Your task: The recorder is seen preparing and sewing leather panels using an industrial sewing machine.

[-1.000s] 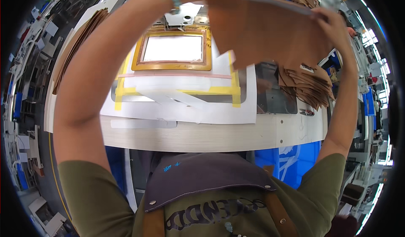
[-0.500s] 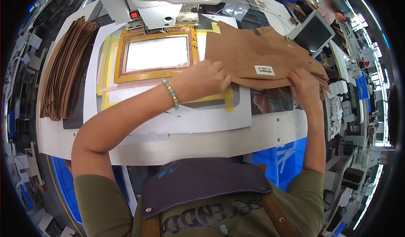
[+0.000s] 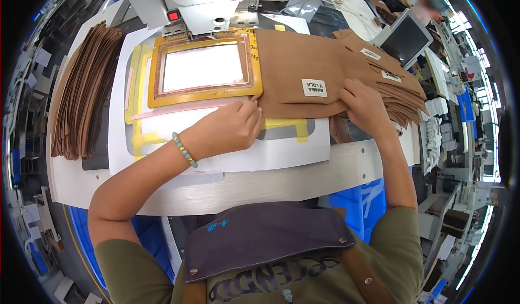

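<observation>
A flat brown fabric piece (image 3: pixel 292 55) with a white label (image 3: pixel 314 87) sewn on it lies beside a yellow-edged frame (image 3: pixel 206 96). At the piece's lower left edge, by the frame's lower right corner, my left hand (image 3: pixel 230 128) is closed with its fingers bunched on the cloth edge; the fingertips are partly hidden. My right hand (image 3: pixel 365 106) pinches the piece's right edge, thumb and fingers together. Under and beyond the right hand, a pile of similar brown pieces (image 3: pixel 403 95) fans out, some with white labels.
Behind the frame stands a white machine (image 3: pixel 200 14) with a red switch. A tall stack of brown pieces (image 3: pixel 86 93) stands at the left. A dark-screened monitor (image 3: pixel 406 38) is at the back right. Blue bins (image 3: pixel 357 206) sit below the table's front edge.
The labelled piece has come leftward off the pile and now lies flat against the frame's right side. My left hand has moved left and down; my right hand has moved slightly left.
</observation>
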`<state>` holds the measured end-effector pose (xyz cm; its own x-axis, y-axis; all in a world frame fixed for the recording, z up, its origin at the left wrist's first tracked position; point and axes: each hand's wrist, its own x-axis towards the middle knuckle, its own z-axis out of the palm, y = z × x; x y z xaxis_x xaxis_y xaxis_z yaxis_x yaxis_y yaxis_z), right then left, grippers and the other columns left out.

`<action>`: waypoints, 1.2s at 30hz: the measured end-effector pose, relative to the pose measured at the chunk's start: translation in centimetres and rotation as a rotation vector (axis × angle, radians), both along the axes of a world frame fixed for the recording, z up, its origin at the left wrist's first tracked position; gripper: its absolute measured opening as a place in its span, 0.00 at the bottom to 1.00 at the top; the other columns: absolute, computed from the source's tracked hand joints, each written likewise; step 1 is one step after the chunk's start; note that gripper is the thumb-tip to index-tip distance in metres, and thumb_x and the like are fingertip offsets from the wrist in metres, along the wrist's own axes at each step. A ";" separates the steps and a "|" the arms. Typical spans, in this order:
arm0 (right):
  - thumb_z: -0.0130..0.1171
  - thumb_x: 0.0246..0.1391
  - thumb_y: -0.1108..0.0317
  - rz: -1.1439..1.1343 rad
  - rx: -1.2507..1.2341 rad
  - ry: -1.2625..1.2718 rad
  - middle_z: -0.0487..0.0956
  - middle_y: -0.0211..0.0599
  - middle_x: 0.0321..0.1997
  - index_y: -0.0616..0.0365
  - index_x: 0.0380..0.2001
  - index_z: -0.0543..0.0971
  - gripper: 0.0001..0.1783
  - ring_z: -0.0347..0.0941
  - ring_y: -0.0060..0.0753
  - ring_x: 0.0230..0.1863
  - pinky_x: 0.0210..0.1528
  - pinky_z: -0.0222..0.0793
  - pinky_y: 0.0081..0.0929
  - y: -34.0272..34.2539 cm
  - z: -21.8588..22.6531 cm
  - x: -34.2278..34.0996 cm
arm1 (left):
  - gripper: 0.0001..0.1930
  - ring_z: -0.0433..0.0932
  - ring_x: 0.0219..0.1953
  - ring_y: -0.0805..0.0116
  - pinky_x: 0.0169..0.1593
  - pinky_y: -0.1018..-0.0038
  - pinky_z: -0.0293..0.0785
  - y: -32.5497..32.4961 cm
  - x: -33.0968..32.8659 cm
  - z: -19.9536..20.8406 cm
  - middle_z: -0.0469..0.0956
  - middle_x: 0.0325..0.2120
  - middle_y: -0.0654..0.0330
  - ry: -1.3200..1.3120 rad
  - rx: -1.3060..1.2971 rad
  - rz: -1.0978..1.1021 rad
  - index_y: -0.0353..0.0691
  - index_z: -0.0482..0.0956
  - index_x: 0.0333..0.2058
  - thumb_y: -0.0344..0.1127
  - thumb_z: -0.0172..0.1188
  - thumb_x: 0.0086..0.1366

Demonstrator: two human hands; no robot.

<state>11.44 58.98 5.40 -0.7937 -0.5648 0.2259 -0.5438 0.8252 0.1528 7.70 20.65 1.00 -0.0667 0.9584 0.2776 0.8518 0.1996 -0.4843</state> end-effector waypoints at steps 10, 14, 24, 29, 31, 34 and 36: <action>0.67 0.45 0.81 0.064 -0.121 -0.158 0.76 0.38 0.42 0.58 0.37 0.76 0.16 0.80 0.49 0.45 0.40 0.79 0.42 -5.4 -0.3 -3.2 | 0.16 0.86 0.41 0.65 0.41 0.73 0.86 -5.4 1.9 -0.6 0.87 0.43 0.52 -0.188 -0.038 0.450 0.29 0.82 0.47 0.28 0.66 0.60; 0.67 0.49 0.79 0.097 -0.168 -0.062 0.76 0.38 0.40 0.58 0.34 0.75 0.11 0.80 0.46 0.41 0.38 0.79 0.41 -8.0 -2.1 -3.4 | 0.13 0.86 0.34 0.69 0.35 0.75 0.84 -6.6 3.1 -0.9 0.86 0.41 0.54 -0.094 -0.089 0.713 0.33 0.81 0.42 0.28 0.66 0.59; 0.65 0.50 0.76 0.297 -0.226 0.199 0.78 0.34 0.36 0.58 0.33 0.80 0.06 0.79 0.38 0.38 0.38 0.79 0.36 -13.3 -4.5 -6.8 | 0.17 0.86 0.35 0.68 0.34 0.75 0.83 -15.9 2.7 -1.6 0.87 0.44 0.54 0.024 -0.002 0.833 0.32 0.83 0.48 0.26 0.67 0.59; 0.67 0.53 0.72 0.267 -0.152 0.134 0.86 0.38 0.54 0.64 0.45 0.87 0.15 0.82 0.43 0.56 0.56 0.80 0.38 -12.9 -4.2 -5.9 | 0.19 0.84 0.48 0.61 0.48 0.69 0.83 -18.3 1.5 -0.7 0.86 0.51 0.52 -0.157 0.064 1.026 0.32 0.85 0.52 0.27 0.67 0.61; 0.68 0.56 0.68 0.205 -0.182 0.041 0.84 0.40 0.61 0.65 0.50 0.86 0.19 0.78 0.45 0.64 0.64 0.75 0.41 -12.7 -2.6 -4.7 | 0.21 0.83 0.55 0.58 0.55 0.65 0.81 -18.9 0.9 -0.3 0.85 0.54 0.51 -0.155 0.139 1.009 0.32 0.84 0.55 0.26 0.66 0.63; 0.67 0.64 0.59 0.086 -0.205 -0.116 0.78 0.43 0.72 0.64 0.58 0.84 0.25 0.67 0.47 0.77 0.77 0.62 0.48 -11.2 -1.5 -3.4 | 0.23 0.72 0.70 0.51 0.69 0.57 0.71 -18.7 -0.1 0.2 0.78 0.67 0.50 -0.313 0.300 1.001 0.34 0.80 0.64 0.27 0.62 0.70; 0.66 0.68 0.53 0.046 -0.205 -0.178 0.75 0.43 0.76 0.63 0.62 0.83 0.28 0.60 0.48 0.82 0.82 0.54 0.52 -10.4 -1.6 -2.7 | 0.26 0.57 0.81 0.49 0.79 0.55 0.57 -19.1 -1.4 -0.2 0.64 0.79 0.55 -0.507 0.395 0.874 0.40 0.71 0.74 0.33 0.51 0.81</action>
